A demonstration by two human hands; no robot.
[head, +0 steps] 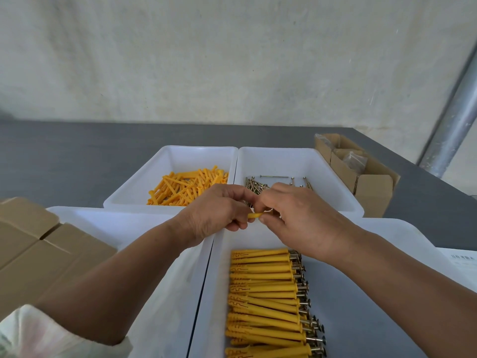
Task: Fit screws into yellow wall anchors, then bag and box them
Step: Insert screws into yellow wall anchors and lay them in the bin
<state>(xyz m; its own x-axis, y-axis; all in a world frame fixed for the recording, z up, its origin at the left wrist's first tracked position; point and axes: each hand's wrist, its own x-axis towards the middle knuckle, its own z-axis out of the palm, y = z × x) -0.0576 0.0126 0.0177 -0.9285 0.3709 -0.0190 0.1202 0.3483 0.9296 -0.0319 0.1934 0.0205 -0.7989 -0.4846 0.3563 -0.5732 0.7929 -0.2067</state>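
My left hand [215,211] and my right hand [296,218] meet above the near trays, and both pinch one yellow wall anchor [255,215] between their fingertips. Whether a screw sits in it is hidden by my fingers. Loose yellow anchors [185,188] fill the far left white tray [144,192]. Loose screws [260,186] lie in the far right white tray [333,177]. Several anchors with screws fitted [268,301] lie stacked in rows in the near right tray [219,280].
A near left white tray [108,223] holds closed cardboard boxes [38,257]. An open cardboard box [361,174] with clear plastic bags stands at the back right on the grey table [64,156]. A metal pole [454,125] rises at the right. A paper sheet [462,264] lies at the right edge.
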